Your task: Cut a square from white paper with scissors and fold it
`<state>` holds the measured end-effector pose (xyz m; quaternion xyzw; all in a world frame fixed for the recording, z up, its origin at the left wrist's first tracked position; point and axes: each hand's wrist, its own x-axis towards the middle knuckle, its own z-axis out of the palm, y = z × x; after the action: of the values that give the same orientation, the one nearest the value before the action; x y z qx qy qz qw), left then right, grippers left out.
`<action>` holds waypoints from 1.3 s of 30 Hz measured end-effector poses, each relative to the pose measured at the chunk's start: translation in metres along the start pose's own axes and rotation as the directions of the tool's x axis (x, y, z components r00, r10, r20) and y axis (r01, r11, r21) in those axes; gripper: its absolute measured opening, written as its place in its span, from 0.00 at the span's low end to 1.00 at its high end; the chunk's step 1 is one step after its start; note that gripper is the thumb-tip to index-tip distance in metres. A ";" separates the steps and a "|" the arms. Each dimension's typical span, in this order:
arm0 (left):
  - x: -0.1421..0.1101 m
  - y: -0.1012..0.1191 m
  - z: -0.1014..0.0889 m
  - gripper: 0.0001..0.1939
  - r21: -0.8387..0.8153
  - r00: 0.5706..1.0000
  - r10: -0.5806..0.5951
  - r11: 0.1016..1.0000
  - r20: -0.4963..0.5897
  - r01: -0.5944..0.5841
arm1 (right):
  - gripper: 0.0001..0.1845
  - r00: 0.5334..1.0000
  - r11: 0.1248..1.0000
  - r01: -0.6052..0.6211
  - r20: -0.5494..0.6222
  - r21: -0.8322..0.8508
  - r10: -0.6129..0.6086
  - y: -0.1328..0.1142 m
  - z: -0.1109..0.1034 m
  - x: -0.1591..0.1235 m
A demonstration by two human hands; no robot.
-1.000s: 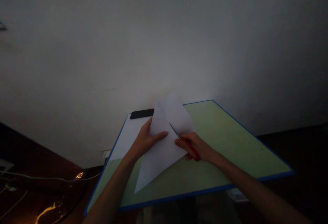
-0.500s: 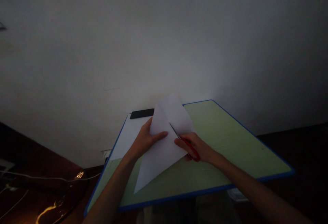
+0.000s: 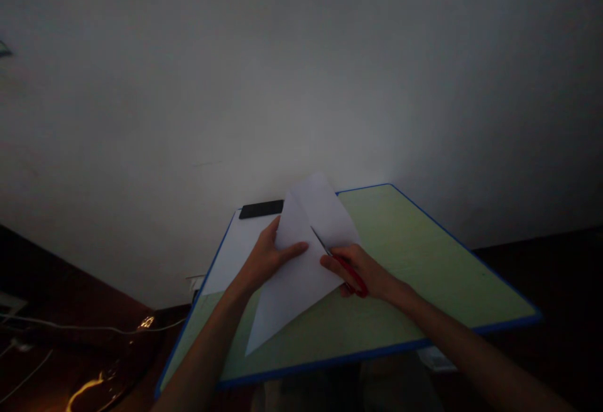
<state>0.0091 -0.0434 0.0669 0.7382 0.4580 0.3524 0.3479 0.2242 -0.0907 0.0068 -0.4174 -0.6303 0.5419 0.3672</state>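
- White, thin cable (image 3: 94, 327): ran along the dark floor at far left; its ends could not be traced.
- Black, flat, rectangular object (image 3: 261, 209): lay at the back left of the pale green, blue-edged bench (image 3: 424, 261), unmoved over the last second; its right end met the outline of the paper, so its full length could not be confirmed.
- Left hand (image 3: 267, 260): position essentially unchanged. The thumb pressed the near face of the white, creased or partly cut sheet of paper (image 3: 294, 274); the other fingers passed behind it and were mostly hidden. Grasp on the sheet was maintained.
- Sheet of paper: stood tilted above the middle of the bench between both hands, with only a slight shift at its lower corner. Contact between that corner and the bench could not be determined.
- Red-handled metal scissors (image 3: 351, 269): the visible blade lay across the sheet, its tip unadvanced; cutting was therefore judged paused or very slow. The second blade was not visible. Low light left cut and crease indistinguishable beyond the tip.
- Right hand (image 3: 370, 271): fingers remained wrapped around the handles, partly concealing them.
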 end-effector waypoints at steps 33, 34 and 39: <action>-0.002 0.000 0.000 0.36 -0.086 1.000 -0.016 0.996 -0.003 0.015 | 0.26 0.999 0.999 0.025 -0.039 -0.032 -0.026 0.000 0.000 -0.001; -0.002 0.000 0.000 0.36 -0.095 1.000 -0.021 0.995 -0.003 0.021 | 0.26 0.999 0.999 0.034 -0.037 -0.037 -0.036 0.001 -0.001 -0.001; -0.002 -0.001 0.001 0.36 -0.097 1.000 -0.029 0.995 -0.009 0.028 | 0.26 0.998 0.998 0.061 -0.034 -0.035 -0.062 0.005 -0.003 -0.002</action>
<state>0.0087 -0.0448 0.0656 0.7120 0.4525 0.3733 0.3860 0.2280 -0.0907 0.0025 -0.4136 -0.6454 0.5121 0.3875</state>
